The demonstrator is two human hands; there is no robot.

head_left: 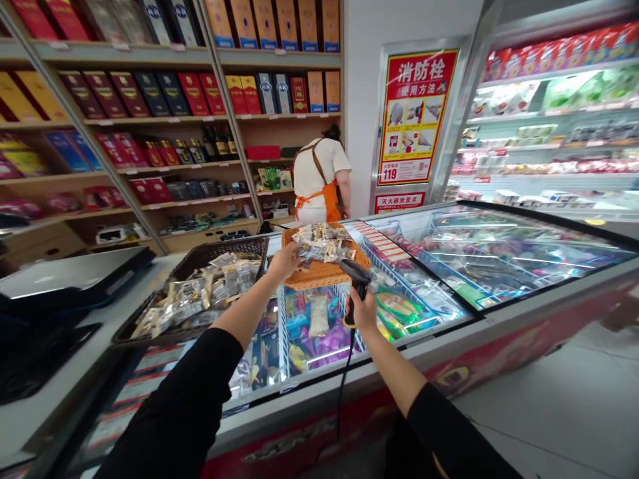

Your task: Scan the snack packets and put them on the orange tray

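My right hand (363, 307) grips a black handheld barcode scanner (355, 271), its head over the right side of an orange wicker basket (319, 274). A cable runs down from its handle. Inside the basket lie several small clear packets (327, 243). At the basket's left side my left hand (283, 263) has its fingers closed at one of the packets; the fingertips are partly hidden. To the left, a dark brown wicker basket (144, 313) holds more packets (200, 293) of the same look. Both baskets rest on the glass top of a chest freezer (424, 336).
Frozen goods in wire baskets (284, 339) show through the glass. A flat dark device (74, 276) stands on the counter at left. Beyond the freezer a person in an orange apron (322, 173) faces shelves of boxed bottles (194, 93). A refrigerated display (549, 133) is at right.
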